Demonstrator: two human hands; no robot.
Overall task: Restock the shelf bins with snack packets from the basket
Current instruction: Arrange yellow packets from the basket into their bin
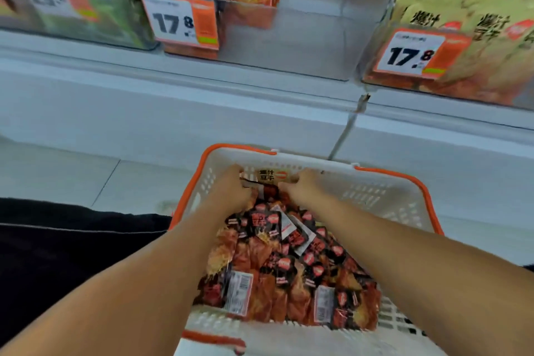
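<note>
Hands: left hand [231, 192] & right hand [303, 186] both deep in the basket, each pinching one end of a beige packet [270, 176] at the far wall.
Beige packet: held level between the two hands, just above the pile; dark Chinese characters & a red oval logo on front, too small to read w/ certainty.
Basket: white perforated plastic basket [375, 191] w/ orange rim, on the floor below the shelf.
Snack packets: black-and-red snack packets [289, 263] w/ flame art fill the basket; several lie face down showing white barcode labels.
Middle bin: clear middle bin [312, 23] on the shelf, a few black-and-red packs at its left, right part bare; price tag [180, 20] reads 17.8.
Right bin: right bin [468, 37] packed w/ beige packs, bold black characters; its tag [413, 55] also 17.8.
Left bin: left bin [86, 9] w/ green packs, blurred; tag approx 25.8.
Shelf: white shelf edge [231, 89] runs between bins & basket.
Nearby: black clothing [57, 240] at lower left, beside the left forearm.
</note>
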